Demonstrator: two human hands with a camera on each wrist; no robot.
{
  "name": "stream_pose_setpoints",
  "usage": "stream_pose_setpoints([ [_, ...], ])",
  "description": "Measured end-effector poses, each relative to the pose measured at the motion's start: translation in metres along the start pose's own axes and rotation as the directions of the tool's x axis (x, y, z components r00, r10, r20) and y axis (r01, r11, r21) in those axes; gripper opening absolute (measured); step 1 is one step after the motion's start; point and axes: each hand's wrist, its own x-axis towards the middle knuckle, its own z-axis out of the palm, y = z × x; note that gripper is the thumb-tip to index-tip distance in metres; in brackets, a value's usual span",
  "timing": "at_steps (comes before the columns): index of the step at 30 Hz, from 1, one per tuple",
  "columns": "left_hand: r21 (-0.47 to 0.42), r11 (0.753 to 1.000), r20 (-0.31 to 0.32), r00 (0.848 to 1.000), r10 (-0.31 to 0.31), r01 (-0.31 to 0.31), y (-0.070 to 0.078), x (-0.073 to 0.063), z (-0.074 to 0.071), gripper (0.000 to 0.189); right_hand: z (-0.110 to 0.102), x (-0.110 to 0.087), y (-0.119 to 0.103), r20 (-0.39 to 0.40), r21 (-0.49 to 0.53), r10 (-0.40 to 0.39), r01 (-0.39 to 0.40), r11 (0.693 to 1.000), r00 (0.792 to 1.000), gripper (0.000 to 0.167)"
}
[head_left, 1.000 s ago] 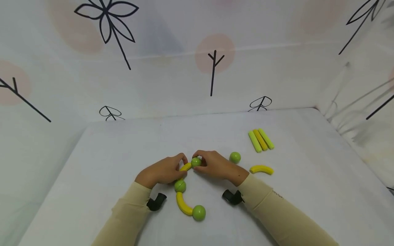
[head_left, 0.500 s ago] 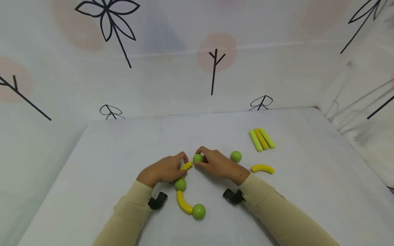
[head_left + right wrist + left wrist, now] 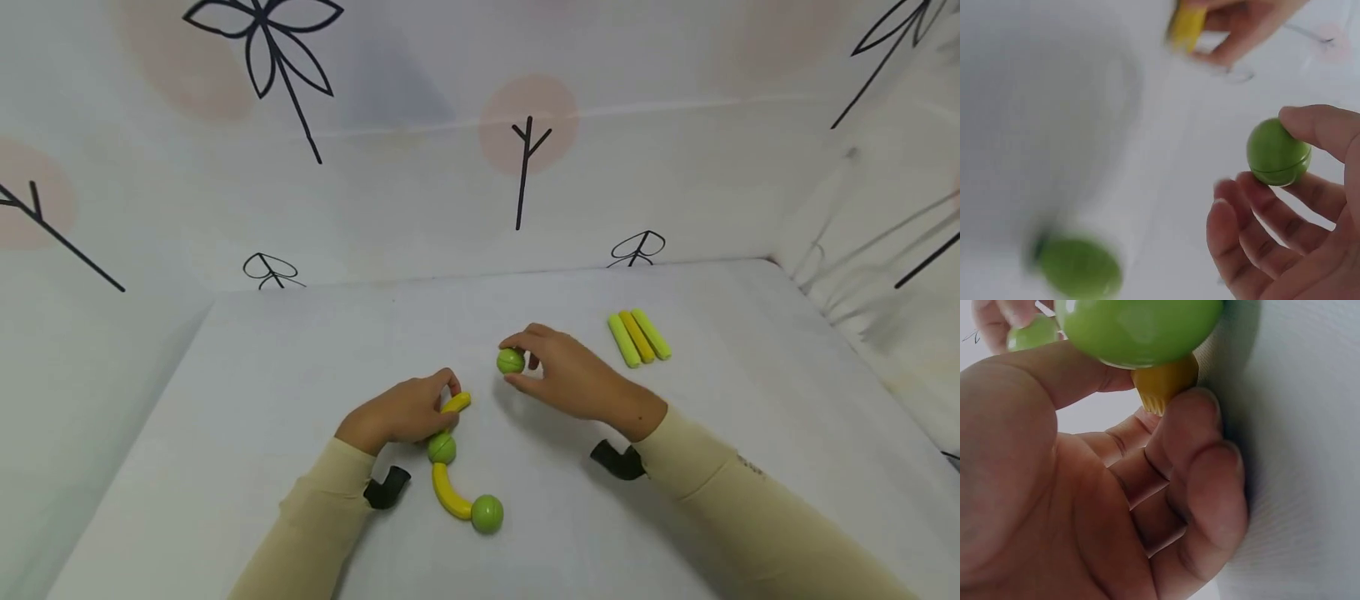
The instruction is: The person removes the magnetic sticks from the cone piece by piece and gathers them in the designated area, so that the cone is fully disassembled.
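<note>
My left hand (image 3: 405,410) pinches a curved yellow piece (image 3: 457,403) between thumb and fingers, low over the white table; in the left wrist view its ridged yellow end (image 3: 1166,381) shows below a green ball. That green ball (image 3: 442,448) meets the piece's near end. From it a second curved yellow piece (image 3: 450,493) bends down to another green ball (image 3: 487,514), making a joined chain. Further right and raised, my right hand (image 3: 577,375) holds a green ball (image 3: 511,361) with a seam line, gripped by thumb and fingertips, apart from the chain.
Two light green sticks and a yellow stick (image 3: 637,337) lie side by side at the back right of the white table (image 3: 337,333). White cloth with drawn plants (image 3: 420,208) hangs behind. A blurred green ball (image 3: 1082,269) shows low in the right wrist view.
My right hand has drawn its green ball off the yellow piece's end and moved up and right. It now hides the loose ball and curved piece there. My left hand stays nearly still.
</note>
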Motion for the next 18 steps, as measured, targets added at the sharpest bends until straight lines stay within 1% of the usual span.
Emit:
stream_pose_setpoints([
  [2,-0.001,1.000,0.001,1.000,0.001,-0.001,0.000,0.000,0.000,0.025,-0.008,-0.001,0.012,-0.018,-0.068,0.017,-0.018,0.998,1.000,0.042],
  [4,-0.004,1.000,0.004,1.000,0.001,-0.001,0.001,-0.001,-0.001,0.025,-0.014,-0.001,0.027,-0.025,-0.103,0.047,-0.050,0.993,0.999,0.044],
  [9,-0.015,1.000,0.007,1.000,0.012,-0.012,0.004,-0.003,-0.001,0.025,-0.024,-0.001,0.055,-0.013,-0.129,0.151,-0.151,0.980,0.988,0.046],
  [12,-0.016,1.000,0.005,1.000,0.012,-0.012,0.004,-0.002,-0.001,0.025,-0.026,0.001,0.065,0.009,-0.130,0.200,-0.197,0.972,0.980,0.042],
  [18,-0.025,1.000,-0.005,1.000,0.019,-0.019,0.002,-0.002,-0.001,0.025,-0.027,0.007,0.076,0.044,-0.126,0.225,-0.218,0.968,0.973,0.035],
])
